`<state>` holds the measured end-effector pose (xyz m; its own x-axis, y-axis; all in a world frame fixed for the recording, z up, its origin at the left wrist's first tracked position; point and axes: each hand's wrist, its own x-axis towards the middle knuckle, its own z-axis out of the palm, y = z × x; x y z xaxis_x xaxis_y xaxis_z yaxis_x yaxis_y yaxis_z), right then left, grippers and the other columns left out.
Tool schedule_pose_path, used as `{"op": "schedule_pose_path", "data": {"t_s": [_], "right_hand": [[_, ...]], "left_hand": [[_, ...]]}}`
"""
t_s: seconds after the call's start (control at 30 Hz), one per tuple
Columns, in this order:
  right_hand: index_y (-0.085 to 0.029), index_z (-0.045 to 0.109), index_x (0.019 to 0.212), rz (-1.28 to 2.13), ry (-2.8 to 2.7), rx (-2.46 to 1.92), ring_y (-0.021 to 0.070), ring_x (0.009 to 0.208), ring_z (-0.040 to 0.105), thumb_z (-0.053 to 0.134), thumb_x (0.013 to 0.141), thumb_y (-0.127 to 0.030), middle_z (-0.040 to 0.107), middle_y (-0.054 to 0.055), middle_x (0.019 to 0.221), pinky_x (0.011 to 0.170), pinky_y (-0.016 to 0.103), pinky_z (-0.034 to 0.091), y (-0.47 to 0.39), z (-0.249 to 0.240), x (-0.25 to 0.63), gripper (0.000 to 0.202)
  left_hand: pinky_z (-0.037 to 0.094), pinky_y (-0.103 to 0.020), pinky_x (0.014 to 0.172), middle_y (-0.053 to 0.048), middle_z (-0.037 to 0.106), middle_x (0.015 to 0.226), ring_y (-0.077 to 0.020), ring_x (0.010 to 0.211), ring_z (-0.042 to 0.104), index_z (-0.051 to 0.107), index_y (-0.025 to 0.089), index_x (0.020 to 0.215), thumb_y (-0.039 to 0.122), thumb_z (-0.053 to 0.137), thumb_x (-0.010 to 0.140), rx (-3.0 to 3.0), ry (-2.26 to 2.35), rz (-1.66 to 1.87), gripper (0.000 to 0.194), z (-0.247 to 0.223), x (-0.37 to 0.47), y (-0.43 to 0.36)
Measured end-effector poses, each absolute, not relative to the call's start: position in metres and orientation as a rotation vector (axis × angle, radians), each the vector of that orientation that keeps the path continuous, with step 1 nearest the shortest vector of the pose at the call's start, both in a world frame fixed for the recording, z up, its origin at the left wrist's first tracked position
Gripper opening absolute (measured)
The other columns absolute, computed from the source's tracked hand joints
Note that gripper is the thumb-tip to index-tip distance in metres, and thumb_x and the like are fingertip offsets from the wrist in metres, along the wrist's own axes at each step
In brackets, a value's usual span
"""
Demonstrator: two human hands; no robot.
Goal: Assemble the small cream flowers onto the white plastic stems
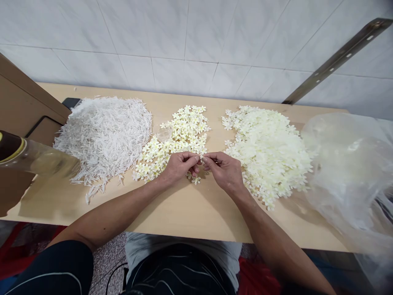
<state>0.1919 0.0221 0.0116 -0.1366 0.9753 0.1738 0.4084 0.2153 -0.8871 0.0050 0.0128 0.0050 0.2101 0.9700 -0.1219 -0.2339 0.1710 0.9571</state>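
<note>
Over the middle of the table my left hand (181,166) and my right hand (223,169) meet at the fingertips. Both are closed in a pinch around a small pale flower (201,158), which the fingers partly cover. Behind and left of my left hand spreads a pile of pale yellow flowers (184,127). A larger heap of cream petals or flowers (270,147) lies just right of my right hand. Farther left is a big heap of thin white stem-like pieces (107,131). One loose flower (195,180) rests on the table below my fingers.
The wooden table (184,213) stands against a tiled wall (172,73). A clear container with a dark, yellow-rimmed end (46,157) juts in at the left. At the right lies a translucent plastic bag (346,164); behind it a metal bracket (334,63) slants up the wall.
</note>
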Motion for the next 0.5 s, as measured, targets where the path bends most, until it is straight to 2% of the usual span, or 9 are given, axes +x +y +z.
{"op": "schedule_pose_path", "data": {"t_s": [0.3, 0.5], "right_hand": [[-0.021, 0.080, 0.101, 0.884, -1.706, -1.338, 0.0227, 0.072, 0.075, 0.072, 0.090, -0.049, 0.079, 0.006, 0.085, 0.069, 0.035, 0.062, 0.0194, 0.0121, 0.1903, 0.031], [-0.020, 0.080, 0.099, 0.865, -1.734, -1.355, 0.0217, 0.070, 0.074, 0.068, 0.091, -0.043, 0.079, 0.005, 0.079, 0.067, 0.032, 0.061, 0.0177, 0.0164, 0.1888, 0.027]], "left_hand": [[0.054, -0.023, 0.052, -0.003, 0.069, 0.062, -0.0116, 0.048, 0.062, 0.076, 0.013, 0.091, 0.047, 0.071, 0.089, 1.179, 1.091, 1.171, 0.035, -0.0023, 0.0082, 0.0084], [0.054, -0.023, 0.052, -0.003, 0.069, 0.062, -0.0115, 0.047, 0.061, 0.075, 0.013, 0.084, 0.044, 0.072, 0.088, 1.152, 1.109, 1.166, 0.031, -0.0004, 0.0095, 0.0062]]}}
